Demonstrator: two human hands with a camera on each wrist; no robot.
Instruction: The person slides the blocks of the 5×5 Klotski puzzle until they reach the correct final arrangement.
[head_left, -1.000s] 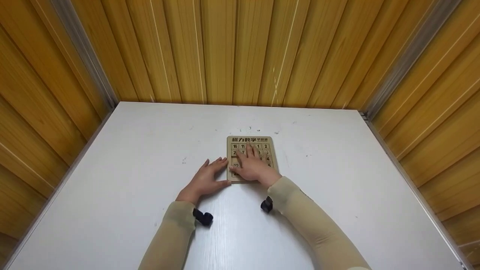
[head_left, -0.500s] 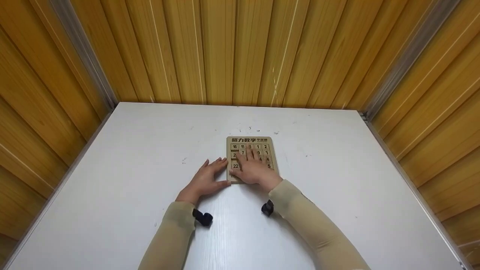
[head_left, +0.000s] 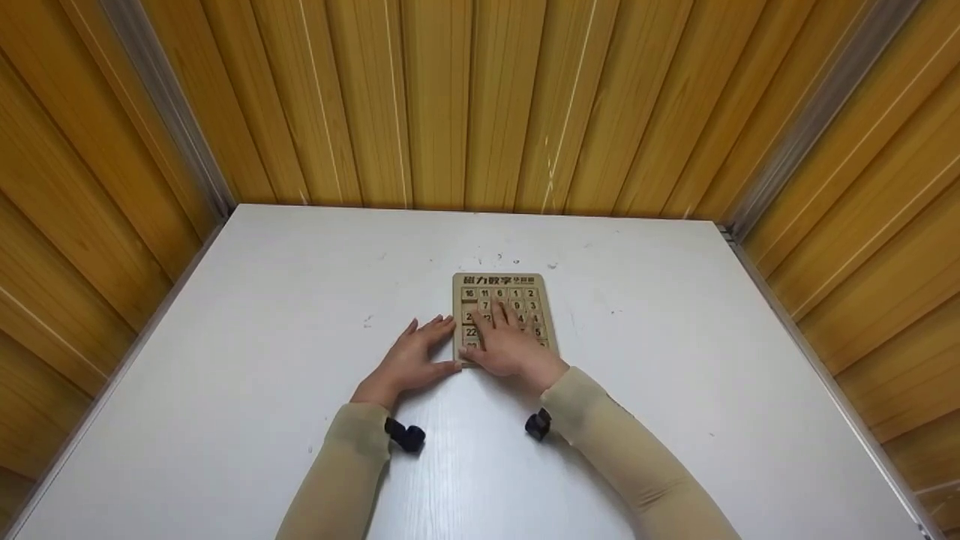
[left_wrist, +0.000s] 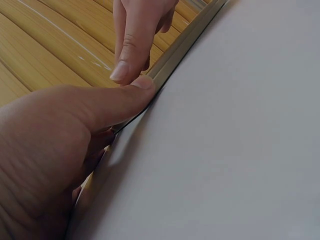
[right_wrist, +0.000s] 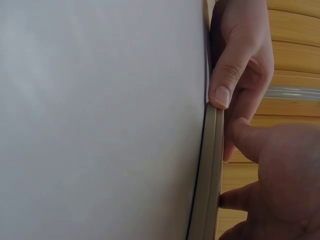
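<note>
A wooden number slide puzzle [head_left: 492, 285], with dark characters along its far border, lies flat on the white table. My left hand [head_left: 409, 361] holds its left side, fingertips against the edge and thumb at the near left corner; the left wrist view shows that thumb [left_wrist: 142, 84] on the rim. Over the tiles spreads my right hand [head_left: 516, 352], its fingertips on the number tiles and its thumb near the lower left ones. Its palm hides much of the lower rows. A bare slot [head_left: 469, 306] shows in the left column, second row from the top.
The white table [head_left: 337, 277] reaches out on all sides of the puzzle. Wood-look panel walls [head_left: 442, 105] with grey metal corner posts [head_left: 169, 97] close it in at the back and sides. A small black camera sits on each wrist.
A tile in the left column has slid toward me, and the bare slot now lies above it. My right hand has drawn slightly nearer; the left hand has stayed put.
</note>
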